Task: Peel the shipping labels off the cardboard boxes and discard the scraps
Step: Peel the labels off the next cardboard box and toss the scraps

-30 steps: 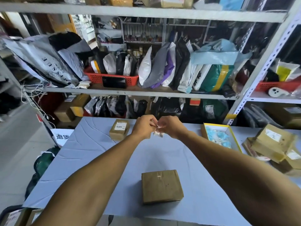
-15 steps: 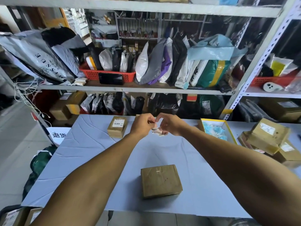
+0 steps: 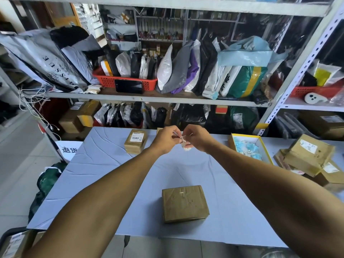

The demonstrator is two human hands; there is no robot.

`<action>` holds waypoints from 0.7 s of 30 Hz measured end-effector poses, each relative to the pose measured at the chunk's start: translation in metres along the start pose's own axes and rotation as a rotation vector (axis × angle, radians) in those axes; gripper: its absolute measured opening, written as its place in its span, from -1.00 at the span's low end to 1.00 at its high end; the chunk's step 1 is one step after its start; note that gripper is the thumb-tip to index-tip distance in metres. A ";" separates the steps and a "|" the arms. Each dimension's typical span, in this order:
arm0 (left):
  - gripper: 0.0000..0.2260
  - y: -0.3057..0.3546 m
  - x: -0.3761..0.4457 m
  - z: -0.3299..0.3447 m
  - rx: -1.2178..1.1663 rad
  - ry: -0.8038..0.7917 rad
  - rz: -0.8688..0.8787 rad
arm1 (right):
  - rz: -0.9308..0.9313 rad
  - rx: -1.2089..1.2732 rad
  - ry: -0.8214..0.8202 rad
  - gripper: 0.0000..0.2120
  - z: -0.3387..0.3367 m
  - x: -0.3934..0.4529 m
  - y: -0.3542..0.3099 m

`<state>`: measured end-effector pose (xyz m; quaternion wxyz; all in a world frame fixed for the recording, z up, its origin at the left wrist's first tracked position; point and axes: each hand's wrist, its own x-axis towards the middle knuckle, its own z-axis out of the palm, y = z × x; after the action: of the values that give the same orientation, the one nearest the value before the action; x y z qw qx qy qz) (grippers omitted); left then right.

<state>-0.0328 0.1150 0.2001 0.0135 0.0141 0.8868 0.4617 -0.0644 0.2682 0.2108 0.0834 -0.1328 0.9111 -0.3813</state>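
- Two hands are up over the far half of the table, arms stretched out: the left hand (image 3: 166, 139) and the right hand (image 3: 197, 137) both pinch a small crumpled label scrap (image 3: 184, 143) that hangs in the air between their fingertips.
- One bare cardboard box (image 3: 184, 205) sits near the front edge, its brown top scuffed, with only a white speck of paper left on it.
- One smaller box (image 3: 135, 141) stands just left of the hands, a white barcode label on top.
- At the right edge lies a pile of about three labelled boxes (image 3: 309, 156), tilted on each other.
- One open yellow-rimmed tray (image 3: 260, 144) near them holds crumpled pale blue scraps.
- The table (image 3: 104, 164) is covered in a smooth, creased grey-blue sheet.
- Behind it, metal shelves (image 3: 149, 98) are crammed with soft plastic mailer bags, a red mesh basket (image 3: 128, 81) and more cartons.
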 end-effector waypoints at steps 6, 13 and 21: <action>-0.90 -0.002 0.003 -0.003 -0.144 0.071 -0.098 | -0.087 -0.070 -0.071 -0.70 0.002 0.000 -0.004; -0.90 -0.001 -0.001 0.000 -0.350 -0.014 -0.117 | -0.075 -0.112 0.037 -0.92 -0.004 0.003 -0.005; -0.91 -0.011 0.004 -0.002 -0.055 0.077 -0.046 | -0.095 -0.106 0.047 -0.82 0.006 -0.002 0.004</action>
<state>-0.0367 0.1071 0.1927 -0.0096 -0.0246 0.8738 0.4855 -0.0621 0.2672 0.2042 0.0368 -0.1710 0.9244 -0.3390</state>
